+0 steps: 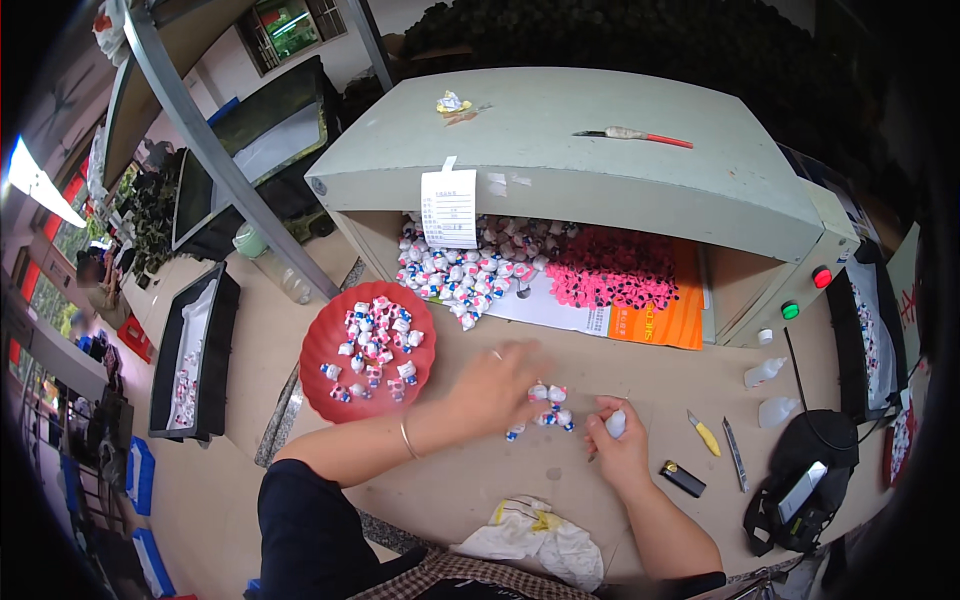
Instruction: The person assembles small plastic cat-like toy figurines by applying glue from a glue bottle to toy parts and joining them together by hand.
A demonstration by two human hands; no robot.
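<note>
Small white plastic figurines with pink and blue markings [545, 405] lie in a loose cluster on the tan worktop [560, 470], between the person's two hands. The left hand [497, 385] spreads loosely over them, blurred, its fingers released. The right hand [615, 445] is clenched around one white figurine [616, 423]. They look light, hard and smooth, likely slippery, so a pinch across the body would suit. More fill the red round plastic tray [325, 350] nearby.

A yellow-handled utility knife [704, 434] and a black lighter [683, 478] are laid on the worktable [520, 480]. Two white squeeze bottles [765, 372] are placed near the machine housing [560, 140], on which a red-handled brush [632, 134] is rested.
</note>
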